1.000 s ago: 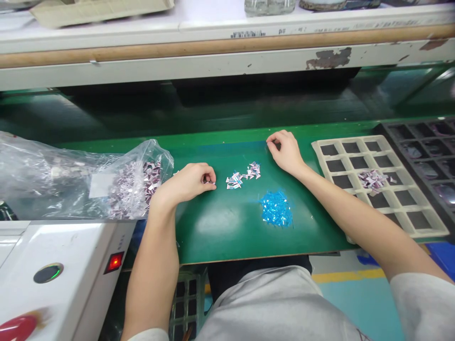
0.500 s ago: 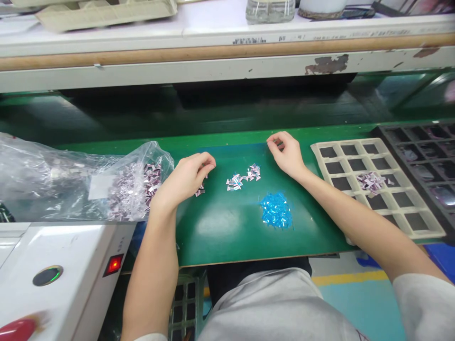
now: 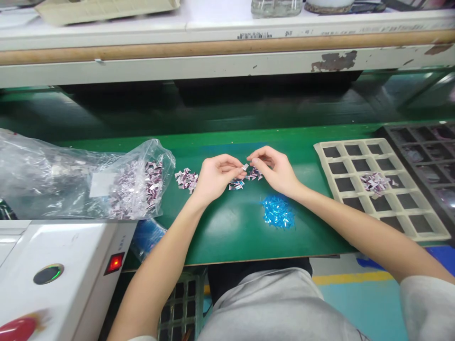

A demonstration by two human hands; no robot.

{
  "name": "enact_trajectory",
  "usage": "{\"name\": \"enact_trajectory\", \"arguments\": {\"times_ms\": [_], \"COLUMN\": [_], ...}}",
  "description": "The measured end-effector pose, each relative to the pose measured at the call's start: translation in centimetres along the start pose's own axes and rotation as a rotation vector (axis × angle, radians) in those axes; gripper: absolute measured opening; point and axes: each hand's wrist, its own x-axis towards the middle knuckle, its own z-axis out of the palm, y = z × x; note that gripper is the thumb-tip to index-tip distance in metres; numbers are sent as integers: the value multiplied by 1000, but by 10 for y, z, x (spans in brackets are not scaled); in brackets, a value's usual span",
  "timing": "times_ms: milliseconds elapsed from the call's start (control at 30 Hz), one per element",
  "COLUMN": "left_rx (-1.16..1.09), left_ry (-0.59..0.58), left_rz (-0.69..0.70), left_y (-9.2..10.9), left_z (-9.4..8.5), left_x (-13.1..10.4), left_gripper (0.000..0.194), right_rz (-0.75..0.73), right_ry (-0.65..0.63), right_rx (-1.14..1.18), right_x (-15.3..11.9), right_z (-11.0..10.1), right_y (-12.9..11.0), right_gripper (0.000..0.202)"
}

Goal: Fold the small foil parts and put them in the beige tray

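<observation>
My left hand (image 3: 219,176) pinches a small silvery piece (image 3: 245,167) between thumb and forefinger, above the green mat (image 3: 220,227). Close by on the right, my right hand (image 3: 273,168) has its fingertips pressed together; whatever they may hold is too small to make out. Beneath the hands lie small pieces (image 3: 236,184), partly hidden by the fingers. A pile of purplish-silver pieces (image 3: 186,180) sits left of my left hand. Nearer to me is a heap of shiny blue strips (image 3: 277,212).
A clear plastic bag (image 3: 135,189) of small pieces lies at the left, behind a white machine (image 3: 71,270) with a red lit switch. At the right, a cream compartment tray (image 3: 386,177) holds a small pile beside a black tray (image 3: 435,156). A shelf edge spans the back.
My left hand has moved right from the purplish pile, with a piece now visible in its pinch. My right hand has moved left and slightly nearer, so the hands almost meet.
</observation>
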Motion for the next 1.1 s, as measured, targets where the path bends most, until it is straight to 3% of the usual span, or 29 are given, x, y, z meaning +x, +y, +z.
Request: {"name": "enact_trajectory", "arguments": {"times_ms": [267, 933, 1100], "left_rx": [60, 97, 91], "left_ry": [119, 142, 120], "left_rz": [64, 57, 74], "left_y": [-10, -13, -15], "left_z": [12, 19, 20], "left_x": [-2, -6, -5], "left_gripper": [24, 27, 24], "right_rz": [-9, 13, -10], "right_ry": [22, 46, 16], "right_rx": [-66, -97, -30], "right_x": [-9, -10, -8], "right_z": [8, 10, 9], "right_y": [0, 3, 4], "right_gripper": [15, 15, 24]}}
